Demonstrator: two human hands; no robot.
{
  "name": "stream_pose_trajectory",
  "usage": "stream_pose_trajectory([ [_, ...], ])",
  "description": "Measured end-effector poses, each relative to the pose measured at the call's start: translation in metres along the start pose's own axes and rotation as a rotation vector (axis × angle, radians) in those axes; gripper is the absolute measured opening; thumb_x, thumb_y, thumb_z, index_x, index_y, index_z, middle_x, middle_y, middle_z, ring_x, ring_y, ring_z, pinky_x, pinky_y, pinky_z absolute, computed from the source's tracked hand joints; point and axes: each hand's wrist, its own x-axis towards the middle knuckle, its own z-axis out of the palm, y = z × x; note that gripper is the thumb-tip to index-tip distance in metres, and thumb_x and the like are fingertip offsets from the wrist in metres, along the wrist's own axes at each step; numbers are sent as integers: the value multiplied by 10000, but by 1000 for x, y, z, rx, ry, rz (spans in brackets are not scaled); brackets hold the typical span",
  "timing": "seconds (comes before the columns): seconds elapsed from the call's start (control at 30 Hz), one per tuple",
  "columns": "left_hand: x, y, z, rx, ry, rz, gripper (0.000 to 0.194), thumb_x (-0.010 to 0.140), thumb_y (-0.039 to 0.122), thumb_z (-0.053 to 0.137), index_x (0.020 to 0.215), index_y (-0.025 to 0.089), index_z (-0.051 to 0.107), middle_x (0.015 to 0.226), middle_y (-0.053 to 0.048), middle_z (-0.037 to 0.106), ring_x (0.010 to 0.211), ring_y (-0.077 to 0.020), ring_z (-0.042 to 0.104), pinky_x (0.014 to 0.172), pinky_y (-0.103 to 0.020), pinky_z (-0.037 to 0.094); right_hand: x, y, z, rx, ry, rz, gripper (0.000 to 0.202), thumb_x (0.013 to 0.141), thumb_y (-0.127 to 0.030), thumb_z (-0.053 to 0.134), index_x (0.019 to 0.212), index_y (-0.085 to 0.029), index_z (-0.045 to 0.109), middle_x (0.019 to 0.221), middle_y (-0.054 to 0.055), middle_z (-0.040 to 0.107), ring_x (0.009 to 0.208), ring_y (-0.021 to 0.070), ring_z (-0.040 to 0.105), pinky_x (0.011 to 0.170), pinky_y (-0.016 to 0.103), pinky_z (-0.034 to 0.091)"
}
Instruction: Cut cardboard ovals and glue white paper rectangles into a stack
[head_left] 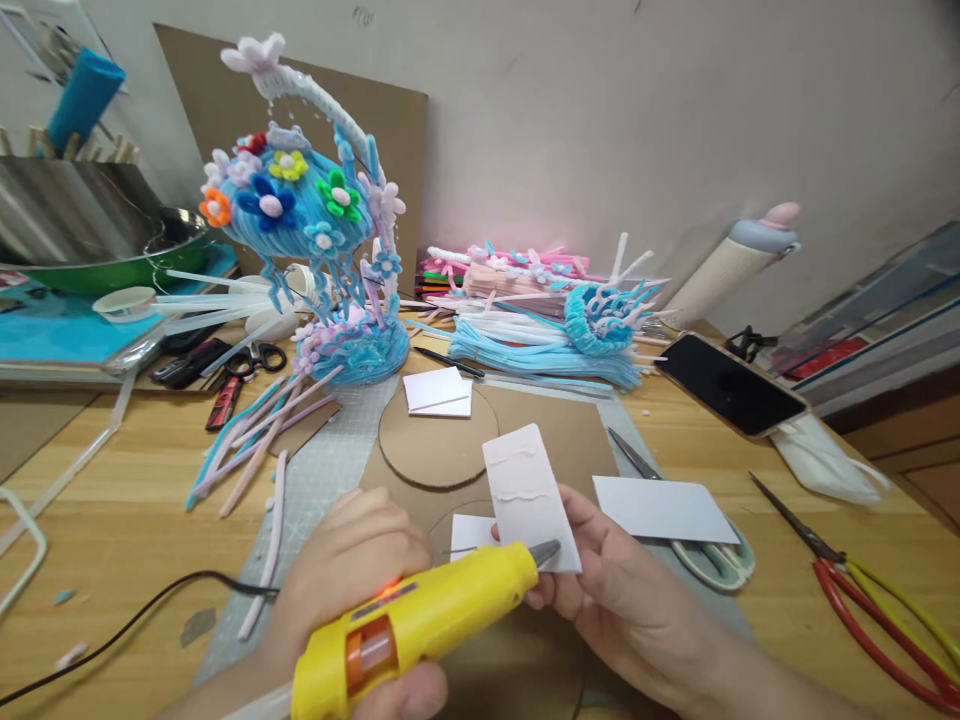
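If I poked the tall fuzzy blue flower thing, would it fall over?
Probably wobbly. The pipe-cleaner sculpture has a big flowery top over a smaller round base, so a push up high might tip it. It looks light, made of fuzzy stems, so it would likely slide or rock easily. The thin arching stem would likely bend rather than snap.

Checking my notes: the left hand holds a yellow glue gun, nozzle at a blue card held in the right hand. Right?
Not quite: the head view shows the card is white, not blue. The left hand does hold the yellow glue gun, and the right hand holds the card.
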Motion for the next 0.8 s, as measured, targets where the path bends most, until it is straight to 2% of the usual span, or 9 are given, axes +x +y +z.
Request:
stream_pose_trajectory([
  [0.1, -1, -1, -1, 29, -29, 45, 380, 850, 597, 322, 758, 281, 512, 550, -23, 532, 503, -229, 469, 496, -395, 325, 0, 0, 1, -13, 11, -2, 501, 626, -406, 849, 1050, -220, 660, 962, 48, 687, 733, 111, 577, 654, 207, 452],
  [0.33, 0, 1, -1, 77, -60, 22, 370, 880, 548, 265, 734, 276, 470, 540, -20, 494, 522, -239, 463, 508, -393, 311, -1, -1, 1, -59, 12, 1, 480, 634, -398, 847, 1043, -236, 658, 964, 39, 685, 755, 119, 579, 664, 214, 450],
  [0.5, 3, 3, 0, 92, 25, 20, 385, 848, 583, 306, 667, 271, 441, 479, -9, 436, 446, -211, 408, 463, -381, 267, -3, -2, 1, -36, -2, -14, 470, 646, -395, 839, 1058, -239, 676, 926, 33, 694, 732, 117, 576, 653, 213, 450],
  [0.8, 3, 2, 1, 108, 53, 27, 401, 853, 573, 307, 625, 263, 421, 448, -2, 401, 412, -193, 378, 438, -368, 248, -5, -6, -2, -25, -17, -24, 442, 666, -422, 817, 1037, -213, 700, 954, 66, 703, 696, 120, 570, 657, 228, 457],
])
